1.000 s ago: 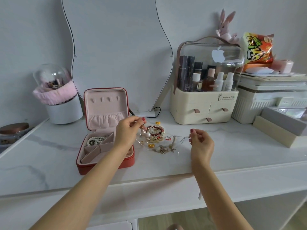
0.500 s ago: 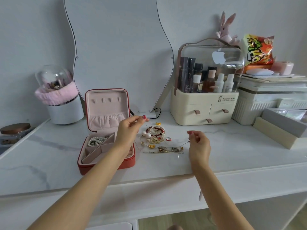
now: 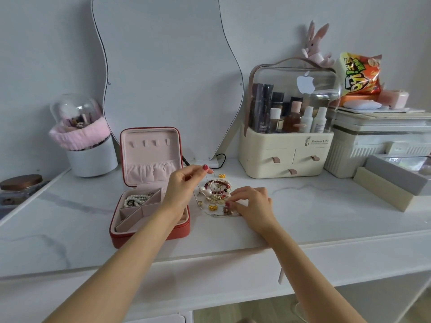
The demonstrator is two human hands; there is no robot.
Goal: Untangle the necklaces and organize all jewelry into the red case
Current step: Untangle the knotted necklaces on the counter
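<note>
Right hand (image 3: 253,203) down on the tabletop (image 3: 326,213), fingers curled, pinching at the tangled jewelry pile (image 3: 217,194). Left hand (image 3: 184,185) is raised just above, thumb and forefinger pinching a thin chain (image 3: 197,197). Beside them the red case (image 3: 149,190) stands open, a pearl strand (image 3: 136,199) in its back-left compartment. Farther back, bottles fill the cream cosmetics organizer (image 3: 288,150).
</note>
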